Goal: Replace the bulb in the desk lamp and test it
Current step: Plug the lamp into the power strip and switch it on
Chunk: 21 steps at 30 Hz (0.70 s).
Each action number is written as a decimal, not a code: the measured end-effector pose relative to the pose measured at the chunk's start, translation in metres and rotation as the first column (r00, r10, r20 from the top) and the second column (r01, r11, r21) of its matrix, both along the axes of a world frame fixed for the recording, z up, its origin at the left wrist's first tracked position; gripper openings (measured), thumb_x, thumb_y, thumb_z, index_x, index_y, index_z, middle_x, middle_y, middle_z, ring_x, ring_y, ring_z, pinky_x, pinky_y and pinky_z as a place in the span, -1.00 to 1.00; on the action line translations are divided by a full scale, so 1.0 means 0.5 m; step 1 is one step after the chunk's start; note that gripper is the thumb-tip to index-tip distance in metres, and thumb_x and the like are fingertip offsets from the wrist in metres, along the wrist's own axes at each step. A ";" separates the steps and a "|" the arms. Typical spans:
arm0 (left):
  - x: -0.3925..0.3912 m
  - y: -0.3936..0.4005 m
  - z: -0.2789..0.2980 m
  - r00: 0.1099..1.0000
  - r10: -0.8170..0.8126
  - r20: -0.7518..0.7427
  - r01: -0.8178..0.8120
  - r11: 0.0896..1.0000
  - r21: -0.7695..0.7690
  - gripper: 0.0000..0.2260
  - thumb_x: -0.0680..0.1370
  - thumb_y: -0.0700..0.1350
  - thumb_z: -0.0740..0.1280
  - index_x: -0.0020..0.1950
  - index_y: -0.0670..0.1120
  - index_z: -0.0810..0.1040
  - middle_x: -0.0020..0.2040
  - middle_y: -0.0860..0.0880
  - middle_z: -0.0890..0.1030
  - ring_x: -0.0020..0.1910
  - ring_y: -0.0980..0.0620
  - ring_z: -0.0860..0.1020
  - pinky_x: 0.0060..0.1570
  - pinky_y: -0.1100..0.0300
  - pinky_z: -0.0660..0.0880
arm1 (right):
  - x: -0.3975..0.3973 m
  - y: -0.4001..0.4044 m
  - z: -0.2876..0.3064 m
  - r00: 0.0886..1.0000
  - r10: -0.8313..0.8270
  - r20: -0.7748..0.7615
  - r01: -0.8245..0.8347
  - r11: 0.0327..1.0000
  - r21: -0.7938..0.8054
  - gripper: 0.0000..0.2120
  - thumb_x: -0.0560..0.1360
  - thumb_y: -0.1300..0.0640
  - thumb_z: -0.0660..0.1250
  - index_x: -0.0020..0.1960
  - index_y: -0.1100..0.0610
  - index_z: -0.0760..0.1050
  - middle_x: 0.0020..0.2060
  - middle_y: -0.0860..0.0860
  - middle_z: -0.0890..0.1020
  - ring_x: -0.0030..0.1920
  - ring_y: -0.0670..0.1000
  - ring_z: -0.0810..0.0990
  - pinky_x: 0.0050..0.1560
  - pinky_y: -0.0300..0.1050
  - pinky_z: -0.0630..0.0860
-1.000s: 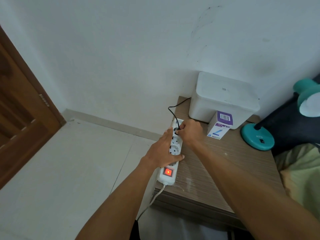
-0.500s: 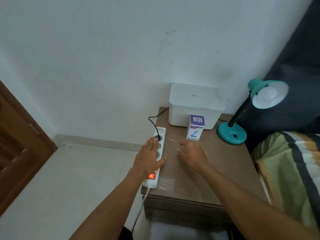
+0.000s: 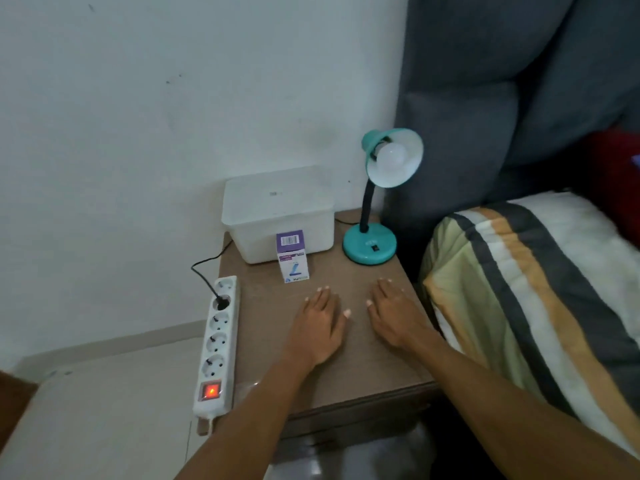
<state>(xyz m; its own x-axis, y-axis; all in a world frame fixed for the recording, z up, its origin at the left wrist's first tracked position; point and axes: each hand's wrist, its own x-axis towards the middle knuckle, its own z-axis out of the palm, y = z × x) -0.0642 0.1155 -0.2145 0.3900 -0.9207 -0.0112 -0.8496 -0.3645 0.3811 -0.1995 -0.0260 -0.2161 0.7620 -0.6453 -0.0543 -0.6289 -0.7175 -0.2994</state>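
In the head view, both hands are laid flat, palms down, on the wooden bedside table (image 3: 363, 368), with nothing held. The left hand (image 3: 320, 329) is spread open with fingers extended toward the back of the table, and the right hand (image 3: 394, 315) lies just beside it, likewise open with fingers apart; the two are near each other but not touching. The teal desk lamp (image 3: 370, 242) is stood at the back right corner of the table, its shade tilted toward the camera, and a white bulb (image 3: 391, 154) is seen seated in the shade, unlit. A small purple and white bulb box (image 3: 292, 256) is stood upright in front of a white lidded container (image 3: 277, 213). A white power strip (image 3: 218, 344) is laid along the table's left edge, its red switch (image 3: 210, 390) glowing, with a black plug (image 3: 221, 301) inserted in the second socket from the far end. A striped pillow (image 3: 533, 289) is seen to the right.
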 end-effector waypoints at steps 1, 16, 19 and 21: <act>0.001 -0.027 -0.002 1.000 -0.004 -0.009 0.004 1.000 0.003 -0.44 0.73 0.18 0.00 0.66 -0.09 0.15 0.68 -0.12 0.13 0.67 -0.04 0.06 0.61 0.01 -0.04 | -0.005 -0.019 -0.007 1.000 -0.010 0.009 0.011 1.000 -0.010 -0.48 0.69 -0.01 0.00 0.56 0.25 0.18 0.55 0.20 0.24 0.56 0.16 0.16 0.55 0.08 0.10; 0.090 -0.261 -0.090 0.984 -0.107 0.140 0.121 0.988 -0.095 -0.31 0.69 0.23 -0.25 0.67 -0.19 0.04 0.68 -0.16 0.03 0.66 -0.02 -0.14 0.65 -0.04 -0.10 | 0.083 -0.186 -0.085 0.992 0.077 0.100 -0.057 0.981 -0.186 -0.45 0.68 0.04 0.03 0.56 0.33 0.13 0.54 0.28 0.23 0.56 0.22 0.17 0.55 0.11 0.01; 0.092 -0.267 -0.106 0.987 -0.088 0.135 0.101 0.990 -0.099 -0.37 0.71 0.17 -0.18 0.67 -0.18 0.04 0.68 -0.16 0.05 0.67 -0.02 -0.09 0.64 0.04 -0.12 | 0.084 -0.190 -0.102 0.988 0.082 0.131 -0.056 0.981 -0.186 -0.45 0.69 0.04 -0.01 0.59 0.30 0.05 0.57 0.24 0.15 0.60 0.18 0.07 0.58 0.13 0.01; 0.091 -0.266 -0.106 0.988 -0.089 0.126 0.102 0.989 -0.106 -0.39 0.71 0.14 -0.16 0.68 -0.18 0.03 0.69 -0.16 0.04 0.67 -0.03 -0.07 0.63 0.05 -0.12 | 0.086 -0.190 -0.104 0.987 0.072 0.142 -0.046 0.983 -0.177 -0.44 0.68 0.04 -0.04 0.60 0.28 0.04 0.58 0.22 0.15 0.60 0.16 0.07 0.58 0.13 0.02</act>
